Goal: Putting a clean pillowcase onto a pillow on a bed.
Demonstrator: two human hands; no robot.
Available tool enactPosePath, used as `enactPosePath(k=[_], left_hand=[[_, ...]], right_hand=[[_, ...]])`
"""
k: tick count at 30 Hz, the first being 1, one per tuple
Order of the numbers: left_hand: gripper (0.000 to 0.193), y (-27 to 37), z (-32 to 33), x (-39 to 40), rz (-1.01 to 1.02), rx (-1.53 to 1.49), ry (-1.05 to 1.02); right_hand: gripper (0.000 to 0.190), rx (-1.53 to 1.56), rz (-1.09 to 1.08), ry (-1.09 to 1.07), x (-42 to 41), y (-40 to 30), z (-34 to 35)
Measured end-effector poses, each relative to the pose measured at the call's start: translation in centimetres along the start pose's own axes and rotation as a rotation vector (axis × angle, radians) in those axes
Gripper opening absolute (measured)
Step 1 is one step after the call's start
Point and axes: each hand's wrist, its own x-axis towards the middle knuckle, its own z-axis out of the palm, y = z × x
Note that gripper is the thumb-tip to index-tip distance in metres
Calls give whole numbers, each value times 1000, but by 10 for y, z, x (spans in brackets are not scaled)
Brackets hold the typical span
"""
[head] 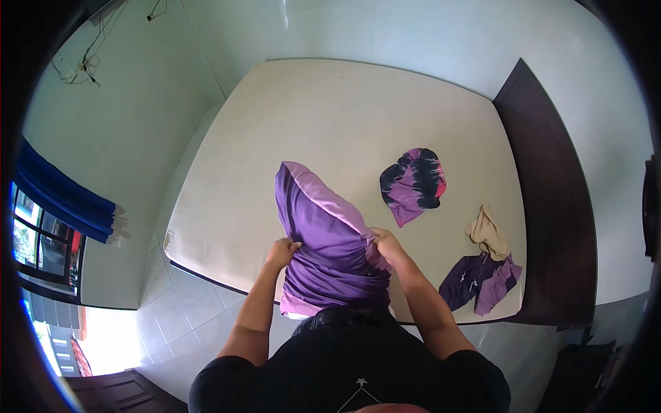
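A pillow in a purple and pink pillowcase (330,242) stands out in front of my waist, over the near edge of the bare mattress (320,113). My left hand (283,252) pinches the case's left side. On the right, my right hand (386,245) grips its pink-edged side. The cloth is bunched in folds toward my body, and a strip of white shows at the lower end. Beyond my right hand lies a crumpled tie-dye cloth (414,183) in purple, black and pink.
A beige cloth (487,232), dark shorts with drawstrings (465,281) and a purple garment (497,289) lie near the dark wooden headboard (550,206). Left are a window with a blue curtain (64,191), hanging cables (82,64) and an open doorway above a dark door (124,395).
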Motion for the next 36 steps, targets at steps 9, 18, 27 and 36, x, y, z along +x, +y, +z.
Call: enactPosePath(k=[9,18,27,36], left_hand=[[70,161,-98,25,777,208,31],[44,175,-60,60,1086,244,-221],[26,204,-103,69,842,-187,431],[31,282,-208,1,735,-505,788]], right_hand=[[22,-65,-41,-108,-11,11,-7],[30,175,-126,-115,-9,15,-10],[48,27,-161,313,-3,86,-52],[22,-521,-623,693,-17,-33,-1]])
